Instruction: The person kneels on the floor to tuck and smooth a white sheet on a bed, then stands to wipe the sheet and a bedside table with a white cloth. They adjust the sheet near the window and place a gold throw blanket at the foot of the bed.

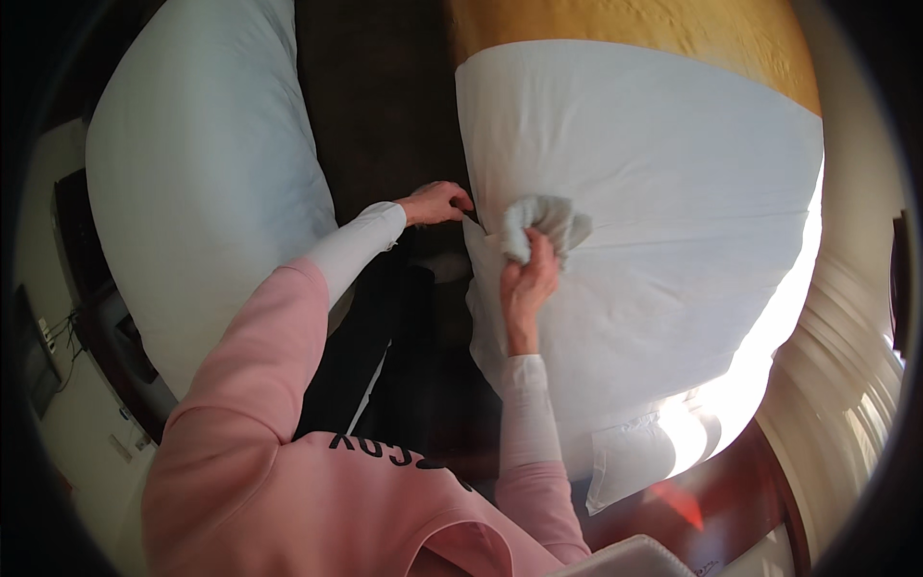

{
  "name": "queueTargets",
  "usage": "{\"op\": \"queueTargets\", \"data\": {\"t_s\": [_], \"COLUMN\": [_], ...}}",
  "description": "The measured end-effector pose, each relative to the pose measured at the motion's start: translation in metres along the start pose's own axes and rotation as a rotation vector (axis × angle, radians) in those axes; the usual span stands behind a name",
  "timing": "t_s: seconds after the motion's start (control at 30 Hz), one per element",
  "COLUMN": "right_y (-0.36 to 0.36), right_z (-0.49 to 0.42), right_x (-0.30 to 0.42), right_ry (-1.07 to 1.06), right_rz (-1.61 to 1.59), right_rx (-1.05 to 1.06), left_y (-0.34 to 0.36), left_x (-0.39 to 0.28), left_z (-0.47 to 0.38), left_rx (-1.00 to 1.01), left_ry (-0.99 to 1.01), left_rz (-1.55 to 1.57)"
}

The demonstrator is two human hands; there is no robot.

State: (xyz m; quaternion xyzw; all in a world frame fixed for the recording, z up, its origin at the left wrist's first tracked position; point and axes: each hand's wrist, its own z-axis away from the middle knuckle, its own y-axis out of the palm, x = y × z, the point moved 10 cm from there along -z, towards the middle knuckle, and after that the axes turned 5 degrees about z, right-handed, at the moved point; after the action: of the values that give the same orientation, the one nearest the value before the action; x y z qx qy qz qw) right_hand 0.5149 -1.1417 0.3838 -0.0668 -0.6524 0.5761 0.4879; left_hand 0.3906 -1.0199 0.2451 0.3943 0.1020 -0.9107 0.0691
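Observation:
My right hand [531,278] holds a crumpled pale grey cloth [548,220] on or just over the white bedding [649,288] of the bed to the right. At that bed's near side edge is my left hand [437,204], its fingers curled at the rim of the white sheet; whether they pinch the fabric cannot be told. Small creases run across the bedding from beside the cloth. A golden-yellow cover [634,25] lies across the far part of the same bed.
A second bed with white bedding [209,180] stands on the left, with a dark floor [382,101] between the beds. A white pillow or folded linen [627,458] lies at the lower right, near a reddish wooden headboard [728,505]. Pale curtains [844,346] hang at the right.

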Motion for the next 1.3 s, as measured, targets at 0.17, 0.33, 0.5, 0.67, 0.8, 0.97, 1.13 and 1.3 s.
{"op": "queueTargets", "data": {"t_s": [0.17, 0.33, 0.5, 0.67, 0.8, 0.97, 1.13, 1.3], "right_y": [0.102, 0.018, -0.091, -0.023, 0.088, 0.219, 0.162, 0.074], "right_z": [0.074, 0.046, -0.056, -0.142, -0.05, -0.01, -0.013, -0.014], "right_x": [0.03, 0.076, 0.055, 0.042, 0.092, 0.023, 0.098, 0.184], "right_ry": [0.276, 0.102, 0.122, 0.099, -0.517, 0.061, -0.066, -0.721], "right_rz": [-0.33, -0.496, -0.61, -0.264, 0.388, -0.102, -0.126, 0.328], "right_rx": [0.492, 0.369, -0.071, -0.05, -0.203, 0.445, 0.397, 0.005], "left_y": [-0.072, -0.094, -0.065, -0.008, 0.009, 0.002, -0.033, -0.044], "left_x": [0.12, 0.199, 0.226, 0.256, 0.255, 0.245, 0.249, 0.255], "left_z": [0.052, 0.119, 0.175, 0.189, 0.179, 0.17, 0.184, 0.194], "left_rx": [-0.332, -0.498, -0.473, -0.374, -0.333, -0.306, -0.396, -0.276], "left_ry": [-0.273, -0.381, -0.408, -0.578, -0.586, -0.561, -0.592, -0.681], "left_rz": [-0.03, 0.176, 0.169, 0.542, 0.57, 0.721, 0.822, 0.675]}}
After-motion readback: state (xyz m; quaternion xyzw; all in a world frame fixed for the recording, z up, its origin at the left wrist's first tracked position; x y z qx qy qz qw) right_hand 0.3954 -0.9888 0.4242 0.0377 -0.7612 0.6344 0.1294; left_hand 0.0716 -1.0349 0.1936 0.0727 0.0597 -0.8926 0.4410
